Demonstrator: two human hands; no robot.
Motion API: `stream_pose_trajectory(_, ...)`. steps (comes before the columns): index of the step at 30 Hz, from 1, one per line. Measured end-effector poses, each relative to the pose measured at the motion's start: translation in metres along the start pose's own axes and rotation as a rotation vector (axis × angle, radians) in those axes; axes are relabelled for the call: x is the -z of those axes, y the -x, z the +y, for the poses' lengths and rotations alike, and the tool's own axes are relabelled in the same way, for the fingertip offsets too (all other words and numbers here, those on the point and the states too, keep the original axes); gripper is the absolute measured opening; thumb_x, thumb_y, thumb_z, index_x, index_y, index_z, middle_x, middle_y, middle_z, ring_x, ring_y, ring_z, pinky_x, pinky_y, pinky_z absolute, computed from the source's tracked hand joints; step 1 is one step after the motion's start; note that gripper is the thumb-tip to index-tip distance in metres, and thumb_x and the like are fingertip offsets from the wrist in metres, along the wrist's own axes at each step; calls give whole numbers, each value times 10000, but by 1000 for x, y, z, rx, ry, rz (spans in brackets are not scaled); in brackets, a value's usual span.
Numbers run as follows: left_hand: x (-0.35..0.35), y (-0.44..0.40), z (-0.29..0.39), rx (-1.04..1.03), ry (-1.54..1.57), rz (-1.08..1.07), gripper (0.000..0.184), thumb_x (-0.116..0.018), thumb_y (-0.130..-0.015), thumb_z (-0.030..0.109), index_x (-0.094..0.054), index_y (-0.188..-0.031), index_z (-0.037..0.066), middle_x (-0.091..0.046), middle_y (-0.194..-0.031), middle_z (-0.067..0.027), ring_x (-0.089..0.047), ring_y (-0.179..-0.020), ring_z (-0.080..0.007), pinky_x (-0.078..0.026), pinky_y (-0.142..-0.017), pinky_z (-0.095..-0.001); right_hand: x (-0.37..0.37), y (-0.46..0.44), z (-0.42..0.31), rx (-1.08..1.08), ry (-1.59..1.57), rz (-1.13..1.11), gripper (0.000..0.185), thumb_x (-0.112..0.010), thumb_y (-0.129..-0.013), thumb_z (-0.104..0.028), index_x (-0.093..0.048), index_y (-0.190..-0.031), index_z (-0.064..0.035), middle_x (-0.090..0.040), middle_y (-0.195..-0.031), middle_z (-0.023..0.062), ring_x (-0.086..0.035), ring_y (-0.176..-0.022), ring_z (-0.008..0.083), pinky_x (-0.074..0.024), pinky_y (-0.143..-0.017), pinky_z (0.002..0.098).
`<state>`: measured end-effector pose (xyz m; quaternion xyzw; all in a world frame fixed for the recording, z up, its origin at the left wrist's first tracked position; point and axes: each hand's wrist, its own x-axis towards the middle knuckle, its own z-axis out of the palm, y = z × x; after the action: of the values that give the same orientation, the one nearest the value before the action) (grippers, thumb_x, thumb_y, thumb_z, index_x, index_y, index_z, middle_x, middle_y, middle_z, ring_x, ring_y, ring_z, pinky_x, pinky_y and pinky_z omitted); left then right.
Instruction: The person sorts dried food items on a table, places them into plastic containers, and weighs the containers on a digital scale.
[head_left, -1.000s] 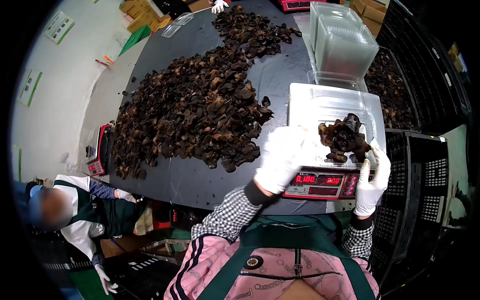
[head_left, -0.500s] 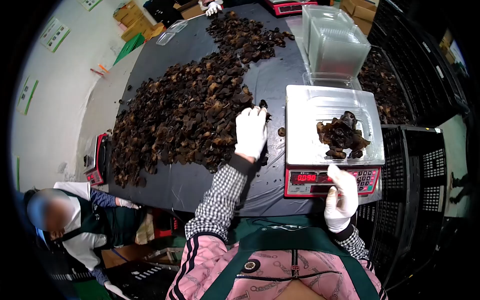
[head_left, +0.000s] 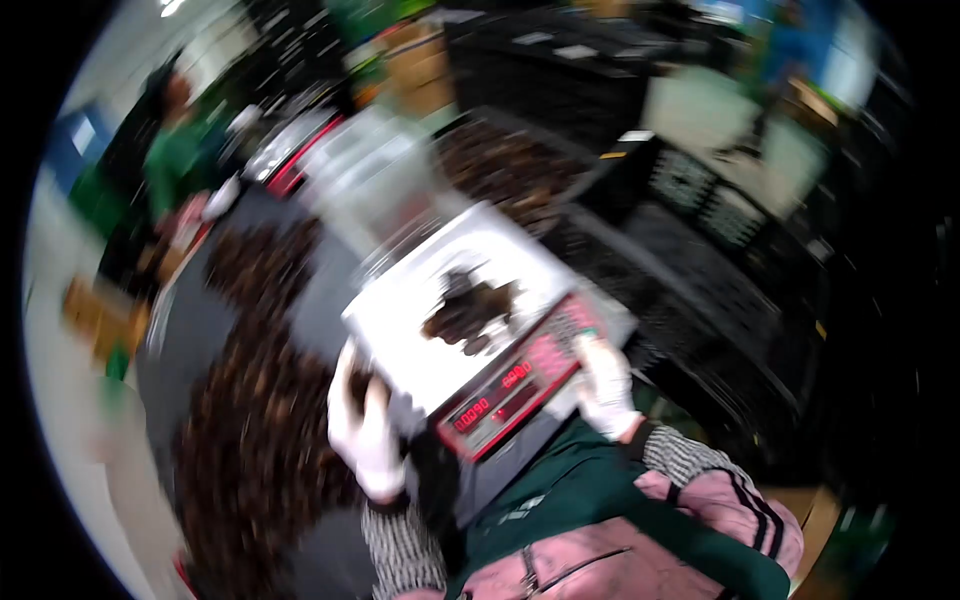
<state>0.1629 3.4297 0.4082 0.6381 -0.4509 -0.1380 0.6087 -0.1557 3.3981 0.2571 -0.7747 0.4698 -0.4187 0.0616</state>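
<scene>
A grey bench (head_left: 190, 345) fills the left, carrying a dark heap (head_left: 255, 450). At centre sits a scale (head_left: 400, 325). The left hand (head_left: 366, 430), fingers parted, is beside it; the right hand (head_left: 606, 388) is at its keys, grip unclear. A small pile (head_left: 468, 312) rests on the scale. A dark scrap (head_left: 361, 385) shows between the left thumb and fingers; whether gripped, I cannot tell.

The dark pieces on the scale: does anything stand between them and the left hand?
Nothing visible blocks the left hand from the dark pieces; only a flat stretch of the white weighing plate lies between. The clear container stack stands beyond, out of this path. Motion blur could hide something low or clear.
</scene>
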Motion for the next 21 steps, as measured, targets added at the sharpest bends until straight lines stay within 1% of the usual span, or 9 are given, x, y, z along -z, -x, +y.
stream_pose_trajectory(5, -66, 80, 29, 42, 631, -603, 221, -635, -918, -86, -626, -1125, -9, -652, -983, -65, -576, -769, -116, -489, -684, -244, -21, 22, 13, -63, -3, -42, 625, -490, -877, -37, -448, -1500, -21, -476, -1517, 195, -431, -1429, 351, -330, -1179, 440)
stream_pose_trajectory(8, -116, 127, 54, 191, 633, -1016, 136, -603, -967, -28, -605, -1099, 5, -636, -1023, -61, -563, -806, -103, -473, -697, -241, 6, 24, -5, -192, -268, -60, 665, -518, -910, -83, -358, -1553, -27, -389, -1579, 204, -347, -1482, 362, -281, -1210, 448)
stream_pose_trajectory(11, -164, 157, 33, 159, 493, -1203, 159, -595, -969, -11, -553, -1120, 14, -610, -895, -53, -558, -714, -98, -445, -601, -231, -29, 73, 24, -338, 43, 87, 831, -606, -892, -208, -216, -1614, -75, -217, -1665, 185, -195, -1553, 334, -143, -1265, 469)
stream_pose_trajectory(13, -179, 176, 48, 378, 588, -1319, 158, -611, -973, 22, -575, -1126, 28, -631, -944, -50, -584, -754, -112, -466, -644, -231, -7, 95, 23, -472, -60, 134, 745, -616, -888, -286, -338, -1543, -68, -365, -1576, 182, -318, -1483, 362, -222, -1232, 471)
stream_pose_trajectory(15, -204, 191, 52, 571, 667, -1442, 198, -623, -981, 46, -604, -1179, 44, -637, -966, -32, -593, -777, -97, -472, -647, -224, 34, 103, 15, -538, 99, 83, 622, -646, -849, -212, -477, -1418, -25, -485, -1432, 182, -433, -1362, 368, -369, -1107, 466)
stream_pose_trajectory(18, -239, 210, 46, 594, 651, -1542, 270, -602, -1035, 223, -615, -1260, 76, -635, -956, 4, -528, -698, -68, -404, -581, -204, 66, 106, 11, -766, 256, -84, 565, -623, -843, -169, -498, -1373, -17, -520, -1359, 193, -479, -1306, 385, -386, -1083, 474)
stream_pose_trajectory(19, -248, 214, 42, 716, 711, -1556, 327, -613, -1027, 302, -617, -1267, 80, -639, -964, 6, -550, -772, -82, -427, -636, -239, 66, 114, 14, -652, 244, 167, 529, -617, -851, -182, -515, -1347, -26, -536, -1316, 192, -501, -1267, 396, -394, -1066, 492)
stream_pose_trajectory(20, -266, 218, 36, 922, 667, -1509, 372, -622, -1017, 319, -606, -1289, 65, -650, -1021, -12, -565, -860, -100, -457, -701, -283, 71, 116, 26, -866, 153, -159, 522, -612, -866, -193, -514, -1353, -34, -530, -1339, 194, -500, -1275, 400, -406, -1051, 506)
stream_pose_trajectory(21, -267, 219, 41, 896, 753, -1566, 374, -625, -1014, 296, -598, -1295, 50, -652, -1055, -27, -568, -882, -106, -464, -722, -291, 52, 127, 41, -802, 243, -87, 525, -617, -869, -197, -509, -1358, -36, -536, -1333, 195, -508, -1270, 399, -411, -1048, 504)
